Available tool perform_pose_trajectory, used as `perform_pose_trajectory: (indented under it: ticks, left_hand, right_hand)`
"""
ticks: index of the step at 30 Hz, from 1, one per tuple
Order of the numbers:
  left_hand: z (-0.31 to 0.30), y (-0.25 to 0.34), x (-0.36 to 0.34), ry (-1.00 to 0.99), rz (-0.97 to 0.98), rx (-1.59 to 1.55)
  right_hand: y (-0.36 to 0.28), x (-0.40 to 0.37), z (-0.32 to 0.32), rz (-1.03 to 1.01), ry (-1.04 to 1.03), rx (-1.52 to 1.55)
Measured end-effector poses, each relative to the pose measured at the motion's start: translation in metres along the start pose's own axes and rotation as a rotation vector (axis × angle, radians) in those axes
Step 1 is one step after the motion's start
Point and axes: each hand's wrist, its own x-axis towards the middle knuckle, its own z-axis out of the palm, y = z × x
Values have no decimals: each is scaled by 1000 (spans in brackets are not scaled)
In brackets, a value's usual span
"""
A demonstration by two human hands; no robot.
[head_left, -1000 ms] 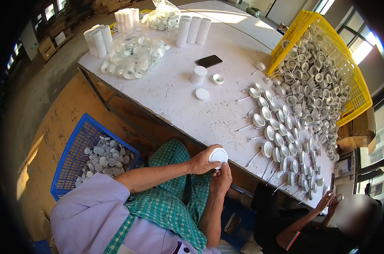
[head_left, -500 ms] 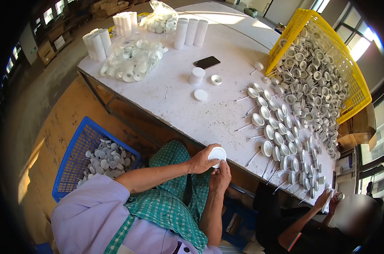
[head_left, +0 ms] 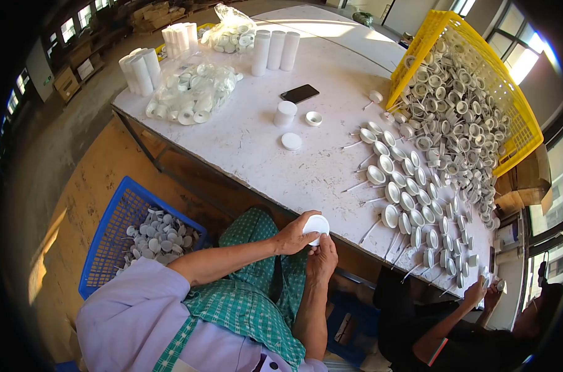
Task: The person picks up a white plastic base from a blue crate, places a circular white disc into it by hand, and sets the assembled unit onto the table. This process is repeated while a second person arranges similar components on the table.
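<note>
Over the table's near edge, my left hand (head_left: 292, 236) grips a white round cap (head_left: 317, 228) with a raised rim, its thumb lying across the face. My right hand (head_left: 322, 259) is closed at the cap's lower edge, fingertips pinching there; whether a small part sits between them is hidden. Rows of similar white round caps with thin stems (head_left: 390, 216) lie on the table to the right. Further up the table are a stack of white discs (head_left: 285, 113), a single white disc (head_left: 291, 142) and a small white ring-shaped cup (head_left: 314, 118).
A tipped yellow crate (head_left: 532, 139) spills many white parts onto the table (head_left: 250, 133). A blue basket (head_left: 105, 248) of white pieces stands at left. Bagged caps (head_left: 195, 93), white cylinders (head_left: 275, 51) and a phone (head_left: 300, 93) lie further back. A co-worker's hands (head_left: 483, 296) work at lower right.
The view has shifted slightly. Both my hands keep their hold on the white cap, with hardly any visible movement. The co-worker's head has moved a little to the right.
</note>
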Motion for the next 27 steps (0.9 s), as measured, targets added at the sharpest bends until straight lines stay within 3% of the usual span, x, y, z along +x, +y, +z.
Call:
perform_pose_trajectory:
  ticks: [27]
  left_hand:
    - [-2,-5,-5,94,21,35]
  right_hand:
    - [4,1,7,-7,16,-73]
